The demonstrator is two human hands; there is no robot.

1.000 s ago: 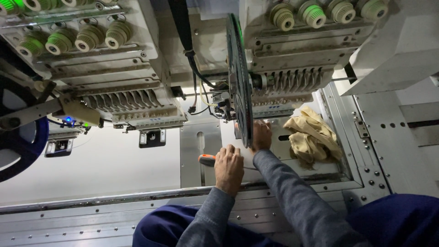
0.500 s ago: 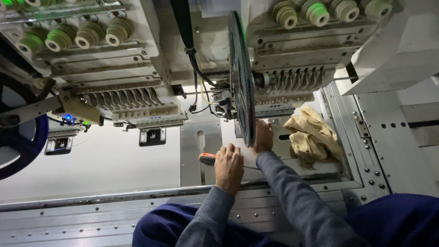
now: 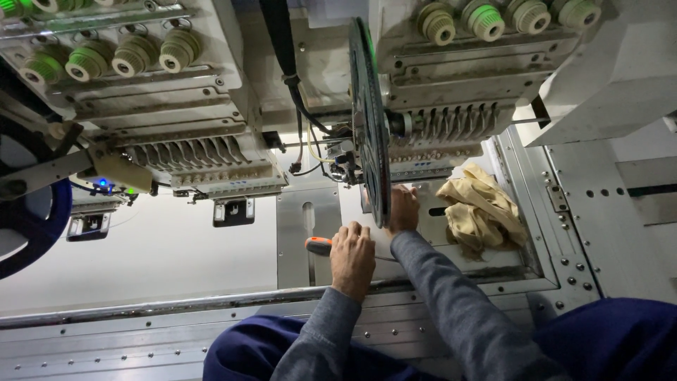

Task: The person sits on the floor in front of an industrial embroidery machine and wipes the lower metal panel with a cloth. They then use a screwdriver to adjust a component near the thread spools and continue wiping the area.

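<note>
Left hand: we see our left hand [image 3: 352,255] curled shut over a screwdriver, its orange handle [image 3: 319,245] poking out just left of the knuckles and the shaft hidden beneath the palm.
Right hand: our right hand [image 3: 403,209] is pushed in under the machine head, just behind the dark round disc [image 3: 369,120] – whether its fingers are open or gripping something, we cannot tell.
Change: compared with a second ago, very little – both hands sit in nearly the same spots, with the right perhaps a touch further in under the head.
Meaning: we judge that the work is in a steady hold, the tool gripped but not visibly turning.
Worktop: the slotted metal plate [image 3: 308,233] lies just left of the left hand, on the pale worktop [image 3: 155,257].
Cloth: a crumpled yellow rag [image 3: 481,212] rests near the right hand, to its right – apart from it.
Above: rows of green thread knobs [image 3: 113,60] sit well above both hands.
</note>
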